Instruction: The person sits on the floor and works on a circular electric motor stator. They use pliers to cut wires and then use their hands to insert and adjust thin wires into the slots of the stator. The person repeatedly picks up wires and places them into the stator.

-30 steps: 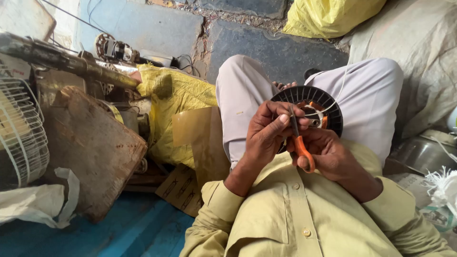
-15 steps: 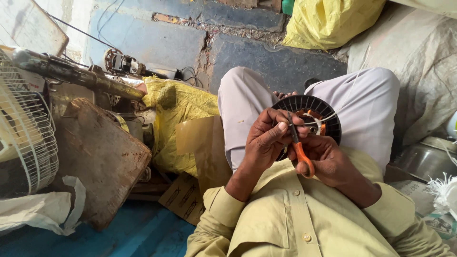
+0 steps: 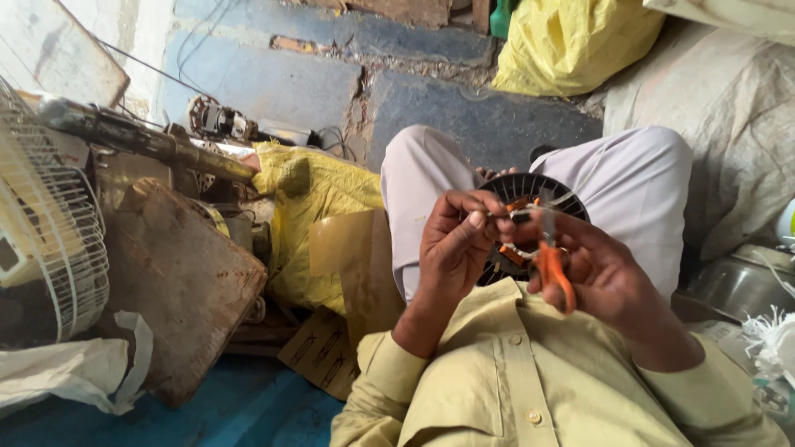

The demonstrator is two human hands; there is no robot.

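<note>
I sit cross-legged with a round black motor stator (image 3: 571, 203) resting in my lap, copper windings showing at its middle. My right hand (image 3: 600, 277) grips orange-handled scissors (image 3: 553, 263), blades pointing up at the stator. My left hand (image 3: 454, 248) pinches a thin wire or small piece at the scissor tips, fingers closed on it, just in front of the stator's left side. Both hands almost touch above my yellow-green shirt.
A white fan guard (image 3: 45, 223) and a rusty metal plate (image 3: 178, 281) stand at the left. A yellow bag (image 3: 319, 215) and brown cardboard (image 3: 356, 265) lie beside my left knee. Sacks (image 3: 729, 116) and a metal bowl (image 3: 737, 285) are at the right.
The view has shifted slightly. My hands stay at the stator; the scissors have tilted more upright and my left fingers have moved closer to the blades.
</note>
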